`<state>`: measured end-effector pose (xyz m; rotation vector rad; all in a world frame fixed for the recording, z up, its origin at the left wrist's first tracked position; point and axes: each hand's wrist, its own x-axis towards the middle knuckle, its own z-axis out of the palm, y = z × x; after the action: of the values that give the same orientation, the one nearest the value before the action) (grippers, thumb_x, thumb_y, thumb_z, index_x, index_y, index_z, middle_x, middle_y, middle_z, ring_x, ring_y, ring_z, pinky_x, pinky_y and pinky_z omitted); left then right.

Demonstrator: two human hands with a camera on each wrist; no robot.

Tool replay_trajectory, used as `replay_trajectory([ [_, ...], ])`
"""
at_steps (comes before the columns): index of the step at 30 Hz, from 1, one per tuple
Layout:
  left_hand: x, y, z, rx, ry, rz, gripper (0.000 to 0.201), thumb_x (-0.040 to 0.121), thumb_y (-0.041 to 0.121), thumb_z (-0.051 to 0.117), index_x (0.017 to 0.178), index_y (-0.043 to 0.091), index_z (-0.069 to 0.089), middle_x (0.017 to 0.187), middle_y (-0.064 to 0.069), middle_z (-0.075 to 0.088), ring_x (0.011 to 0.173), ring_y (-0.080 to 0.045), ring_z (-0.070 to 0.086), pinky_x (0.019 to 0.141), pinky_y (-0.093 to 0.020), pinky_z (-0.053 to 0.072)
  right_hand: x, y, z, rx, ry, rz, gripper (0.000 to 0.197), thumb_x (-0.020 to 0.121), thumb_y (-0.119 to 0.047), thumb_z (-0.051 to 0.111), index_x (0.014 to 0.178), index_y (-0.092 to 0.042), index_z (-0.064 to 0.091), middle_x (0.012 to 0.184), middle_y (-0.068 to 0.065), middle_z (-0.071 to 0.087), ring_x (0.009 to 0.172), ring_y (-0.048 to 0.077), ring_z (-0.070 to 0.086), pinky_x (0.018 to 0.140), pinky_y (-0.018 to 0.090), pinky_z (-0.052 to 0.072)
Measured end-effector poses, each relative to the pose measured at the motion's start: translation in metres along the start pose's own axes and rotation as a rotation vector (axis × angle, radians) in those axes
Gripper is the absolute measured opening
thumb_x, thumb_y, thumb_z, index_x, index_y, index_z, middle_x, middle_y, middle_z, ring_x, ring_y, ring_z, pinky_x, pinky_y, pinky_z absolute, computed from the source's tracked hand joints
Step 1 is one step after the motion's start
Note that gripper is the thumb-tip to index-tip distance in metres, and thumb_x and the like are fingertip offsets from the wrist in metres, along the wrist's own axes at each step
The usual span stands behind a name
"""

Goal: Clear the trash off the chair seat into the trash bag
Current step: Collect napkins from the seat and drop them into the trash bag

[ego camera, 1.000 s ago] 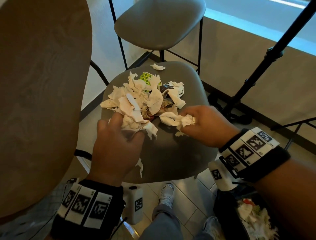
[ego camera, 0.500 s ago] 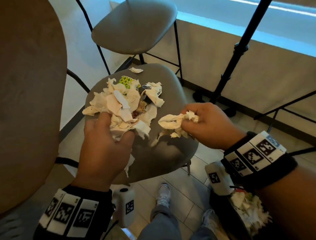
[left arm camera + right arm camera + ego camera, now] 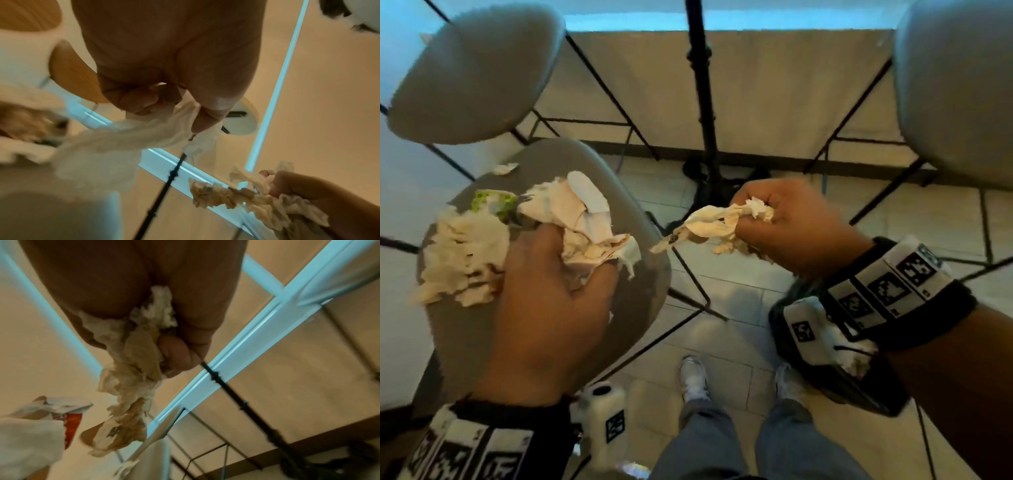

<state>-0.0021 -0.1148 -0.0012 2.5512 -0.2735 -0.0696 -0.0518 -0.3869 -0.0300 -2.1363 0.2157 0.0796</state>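
My left hand [image 3: 585, 263] grips a big wad of crumpled paper [image 3: 582, 219] over the grey chair seat [image 3: 643, 301]. More paper [image 3: 462, 253] and a green-printed wrapper [image 3: 493, 202] spread to its left; whether they rest on the seat or hang from the wad is unclear. One small scrap [image 3: 505, 168] lies at the seat's far edge. My right hand [image 3: 753, 219] holds a strip of stained tissue [image 3: 715, 222] in the air, right of the seat and above the floor. The dark trash bag [image 3: 859, 394] stands under my right wrist. In the wrist views, fingers [image 3: 144, 104] and fingers [image 3: 176, 350] curl round paper.
A second grey stool [image 3: 472, 72] stands behind the seat and another seat [image 3: 955, 92] at the far right. A black tripod pole [image 3: 702, 85] rises between them before a low wall. Thin black chair legs cross the tiled floor. My shoes [image 3: 693, 377] are below.
Both hands have closed on paper and lifted it. The right hand has carried its tissue rightward off the seat. The head view has swung right and down.
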Motion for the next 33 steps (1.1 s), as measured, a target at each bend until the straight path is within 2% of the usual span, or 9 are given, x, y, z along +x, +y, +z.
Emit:
replay_trajectory([
  [8, 0.018, 0.128, 0.190, -0.084, -0.469, 0.500, 0.024, 0.087, 0.032, 0.065, 0.105, 0.017, 0.060, 0.094, -0.006, 0.063, 0.089, -0.027, 0.061, 0.074, -0.047, 0.051, -0.132, 0.196, -0.081, 0.042, 0.444, 0.435, 0.013, 0.089, -0.025, 0.066, 0.085, -0.014, 0.071, 0.068, 0.003, 0.067, 0.058, 0.011, 0.059, 0.058, 0.028, 0.045],
  [11, -0.005, 0.164, 0.270, -0.063, -0.660, 0.622, 0.028, 0.079, 0.044, 0.061, 0.102, 0.030, 0.051, 0.099, 0.002, 0.050, 0.086, -0.001, 0.049, 0.077, -0.011, 0.042, -0.190, 0.270, -0.082, 0.082, 0.553, 0.602, 0.016, 0.084, -0.026, 0.061, 0.080, -0.013, 0.069, 0.065, 0.007, 0.066, 0.057, 0.019, 0.061, 0.058, 0.037, 0.051],
  [15, -0.033, 0.171, 0.371, 0.039, -0.914, 0.759, 0.039, 0.075, 0.051, 0.056, 0.103, 0.024, 0.052, 0.101, -0.002, 0.047, 0.085, -0.010, 0.041, 0.071, -0.008, 0.034, -0.243, 0.359, -0.053, 0.170, 0.581, 0.798, 0.014, 0.086, -0.022, 0.064, 0.075, -0.014, 0.067, 0.061, 0.002, 0.068, 0.063, 0.030, 0.066, 0.062, 0.047, 0.058],
  [20, -0.050, 0.141, 0.484, 0.246, -1.108, 0.692, 0.038, 0.077, 0.050, 0.060, 0.106, 0.034, 0.041, 0.109, 0.003, 0.043, 0.080, -0.004, 0.041, 0.065, -0.010, 0.032, -0.252, 0.452, 0.009, 0.301, 0.528, 0.989, 0.022, 0.087, -0.026, 0.061, 0.079, -0.006, 0.066, 0.072, 0.014, 0.067, 0.066, 0.031, 0.062, 0.065, 0.040, 0.052],
  [22, -0.052, 0.123, 0.521, 0.309, -1.148, 0.659, 0.039, 0.076, 0.049, 0.061, 0.107, 0.034, 0.042, 0.110, 0.001, 0.044, 0.085, -0.011, 0.046, 0.067, -0.017, 0.036, -0.244, 0.485, 0.033, 0.335, 0.495, 1.041, 0.026, 0.089, -0.026, 0.061, 0.076, -0.004, 0.062, 0.068, 0.012, 0.062, 0.061, 0.027, 0.057, 0.061, 0.036, 0.046],
  [25, -0.053, 0.090, 0.570, 0.368, -1.164, 0.579, 0.046, 0.071, 0.054, 0.057, 0.109, 0.029, 0.049, 0.111, -0.002, 0.048, 0.088, -0.017, 0.052, 0.074, -0.030, 0.045, -0.230, 0.529, 0.063, 0.401, 0.463, 1.114, 0.031, 0.090, -0.028, 0.060, 0.069, -0.006, 0.054, 0.060, 0.008, 0.053, 0.052, 0.021, 0.050, 0.051, 0.029, 0.037],
  [28, -0.055, 0.056, 0.605, 0.436, -1.132, 0.518, 0.051, 0.079, 0.050, 0.064, 0.122, 0.024, 0.052, 0.111, -0.004, 0.049, 0.089, -0.017, 0.048, 0.078, -0.033, 0.042, -0.217, 0.563, 0.089, 0.529, 0.459, 1.213, 0.037, 0.091, -0.032, 0.060, 0.083, 0.005, 0.058, 0.059, 0.009, 0.052, 0.042, 0.017, 0.047, 0.043, 0.023, 0.035],
  [31, -0.058, 0.021, 0.627, 0.502, -1.143, 0.467, 0.066, 0.083, 0.052, 0.069, 0.137, 0.022, 0.046, 0.125, -0.006, 0.053, 0.105, -0.023, 0.056, 0.086, -0.037, 0.048, -0.209, 0.588, 0.115, 0.647, 0.464, 1.313, 0.052, 0.091, -0.044, 0.062, 0.098, 0.007, 0.060, 0.068, 0.015, 0.054, 0.054, 0.022, 0.046, 0.056, 0.033, 0.034],
  [33, -0.058, -0.001, 0.635, 0.514, -1.237, 0.351, 0.089, 0.076, 0.064, 0.072, 0.149, 0.031, 0.034, 0.147, -0.003, 0.046, 0.123, -0.023, 0.057, 0.099, -0.040, 0.050, -0.207, 0.595, 0.125, 0.808, 0.483, 1.420, 0.068, 0.085, -0.063, 0.063, 0.116, -0.002, 0.065, 0.094, 0.020, 0.068, 0.076, 0.027, 0.060, 0.068, 0.035, 0.044],
])
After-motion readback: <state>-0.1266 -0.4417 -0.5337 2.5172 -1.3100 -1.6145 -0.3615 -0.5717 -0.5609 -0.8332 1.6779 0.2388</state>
